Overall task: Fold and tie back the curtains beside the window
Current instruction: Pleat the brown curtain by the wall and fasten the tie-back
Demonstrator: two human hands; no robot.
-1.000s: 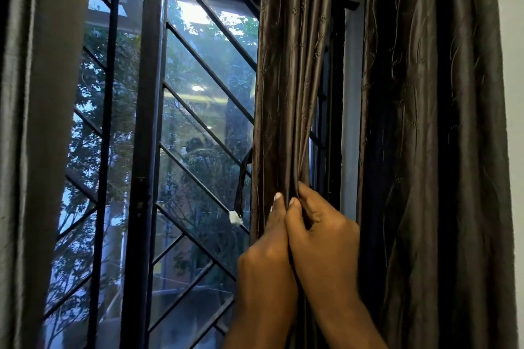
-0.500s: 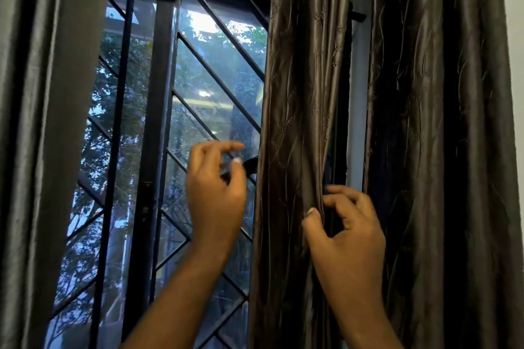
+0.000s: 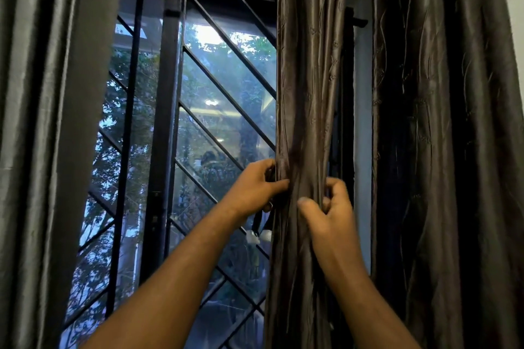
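Left grip: the left hand is closing on the left edge of the gathered curtain, thumb lying across the front of the folds, fingers curling behind the edge.
Right grip: the right hand is pinching the same bundle from its right side, thumb pressing on the front, fingers bending in around the pleats; the fingertips are partly hiding in the cloth.
Tie: a dark tie strap is hanging just below the left hand, against the curtain's left edge, with a small white tag at its lower end. Whether the left hand is also holding the strap cannot be told.
Curtain position: the bundle is hanging upright, drawn into narrow vertical folds, standing between the window grille and a strip of pale wall. It is running out of view at top and bottom.
Arms: both bare forearms are reaching up from the lower edge, the left one crossing in front of the glass.
Right of bundle: a second brown curtain is hanging loose, apart from the gathered one.
Far left: a grey curtain is hanging straight beside the window frame.
Outside: trees and reflected ceiling lights are showing through the glass.
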